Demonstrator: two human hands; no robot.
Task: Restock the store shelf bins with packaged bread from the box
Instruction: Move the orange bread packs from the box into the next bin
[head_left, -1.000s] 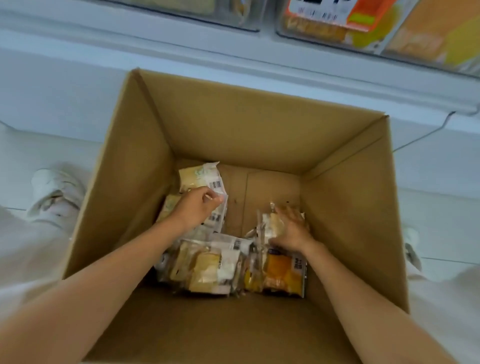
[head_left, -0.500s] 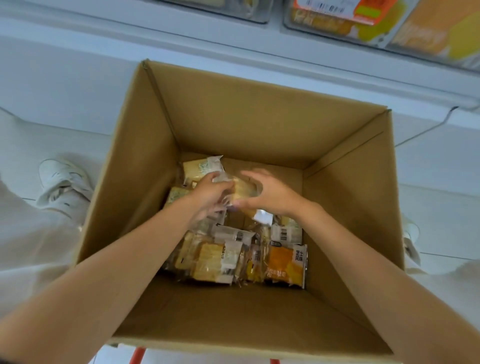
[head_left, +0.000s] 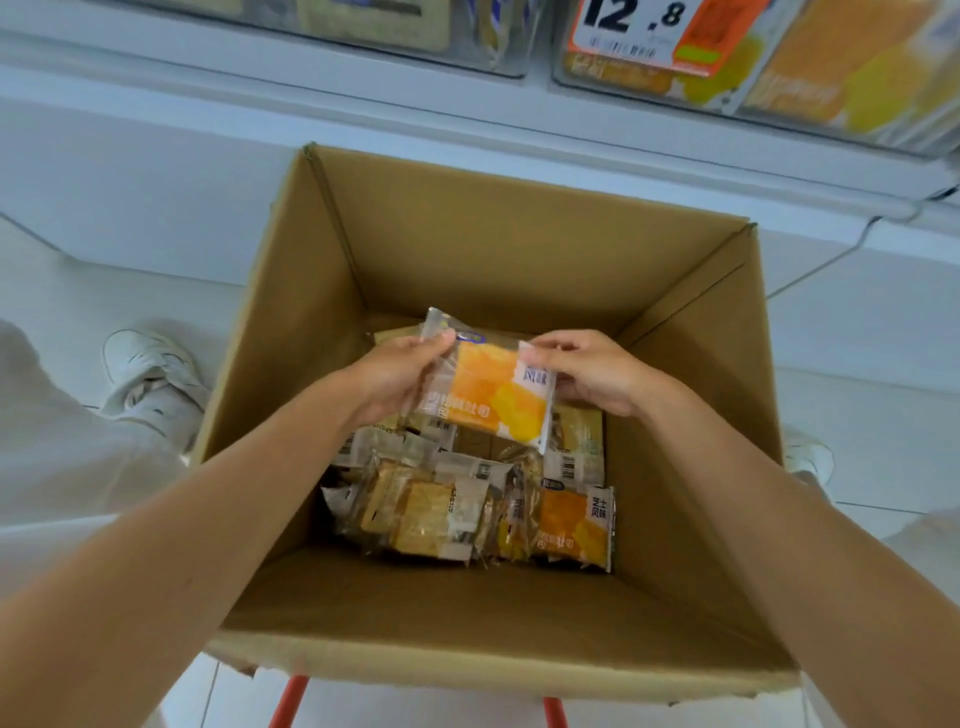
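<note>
above the box (head_left: 332, 312), left hand (head_left: 392, 376) and right hand (head_left: 592, 374) now pinch one orange bread pack (head_left: 493, 397), lifted clear; ready for shelf bins (head_left: 779, 67).

A shop; price tag (head_left: 670, 31) on shelf bins (head_left: 810, 98) of bread.

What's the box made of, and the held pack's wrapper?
Box: looks like brown cardboard, matte, with creased corners and a ragged near edge. Pack wrapper: likely thin glossy plastic film, printed orange, clear at the sealed end.
</note>
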